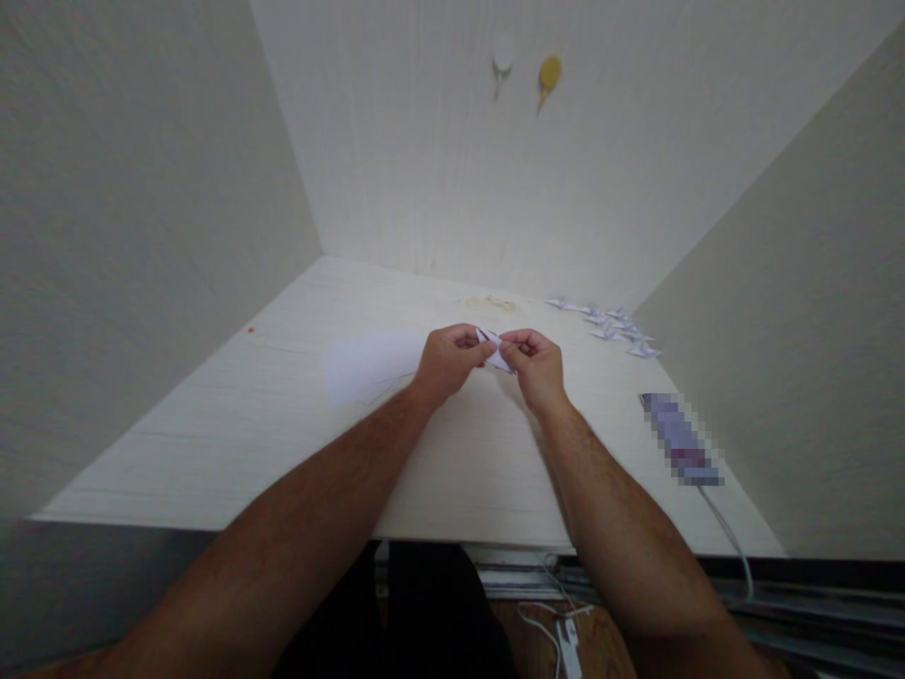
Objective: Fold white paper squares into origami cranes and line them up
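Note:
A small folded piece of white paper (497, 358) is held above the table between both hands. My left hand (452, 358) pinches its left side, thumb on top and fingers curled behind. My right hand (535, 362) grips the right side in the same way, its thumb pressed near the middle. The fold's far edge slants between the fingertips, and parts of the paper are hidden by them. Left of my left hand, white sheets of paper (368, 363) lie on the table. Several small folded paper figures (612, 323) with pointed ends sit at the back right.
The pale table (269, 443) is boxed in by walls on three sides. A blurred-out flat device (680, 438) with a cable (732, 539) lies at the right. Two hooks, white (502, 55) and yellow (549, 74), hang on the back wall. A power strip (567, 646) is on the floor.

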`<state>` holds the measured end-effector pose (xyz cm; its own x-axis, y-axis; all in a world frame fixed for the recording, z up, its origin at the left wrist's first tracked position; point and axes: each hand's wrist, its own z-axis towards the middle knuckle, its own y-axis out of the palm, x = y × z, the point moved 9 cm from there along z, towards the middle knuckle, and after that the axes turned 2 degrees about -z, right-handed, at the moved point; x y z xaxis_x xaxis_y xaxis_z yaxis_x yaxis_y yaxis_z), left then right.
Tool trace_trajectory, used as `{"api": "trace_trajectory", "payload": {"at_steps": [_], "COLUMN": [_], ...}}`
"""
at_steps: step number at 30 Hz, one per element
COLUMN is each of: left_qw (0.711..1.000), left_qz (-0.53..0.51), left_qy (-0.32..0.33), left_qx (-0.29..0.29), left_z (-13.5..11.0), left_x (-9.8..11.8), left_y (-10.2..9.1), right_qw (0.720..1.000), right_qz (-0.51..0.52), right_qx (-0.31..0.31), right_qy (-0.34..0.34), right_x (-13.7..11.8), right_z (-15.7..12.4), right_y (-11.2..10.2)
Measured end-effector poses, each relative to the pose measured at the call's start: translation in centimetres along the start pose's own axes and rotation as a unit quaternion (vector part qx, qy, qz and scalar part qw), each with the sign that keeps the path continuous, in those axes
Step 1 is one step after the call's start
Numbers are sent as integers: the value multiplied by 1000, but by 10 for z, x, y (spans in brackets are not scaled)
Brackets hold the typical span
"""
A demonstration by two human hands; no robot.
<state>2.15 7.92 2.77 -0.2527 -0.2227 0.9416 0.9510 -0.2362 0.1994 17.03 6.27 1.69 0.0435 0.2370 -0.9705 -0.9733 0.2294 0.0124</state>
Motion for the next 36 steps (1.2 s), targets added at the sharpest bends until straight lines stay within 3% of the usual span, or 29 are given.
{"api": "trace_trajectory", "payload": {"at_steps": [21,36], "left_qw": [991,990], "left_qz": [122,129], "left_qy": [7,19], "left_qx": [60,50], "left_z": [-3,-2], "left_x": [1,1], "left_y": [-8,-9], "right_qw": [997,995], "right_qz": [-74,-88], "right_qx": [-1,0], "right_qy": [-38,-45], "right_x": [-8,-11], "right_z": [-3,-5], "right_y": [4,5]}}
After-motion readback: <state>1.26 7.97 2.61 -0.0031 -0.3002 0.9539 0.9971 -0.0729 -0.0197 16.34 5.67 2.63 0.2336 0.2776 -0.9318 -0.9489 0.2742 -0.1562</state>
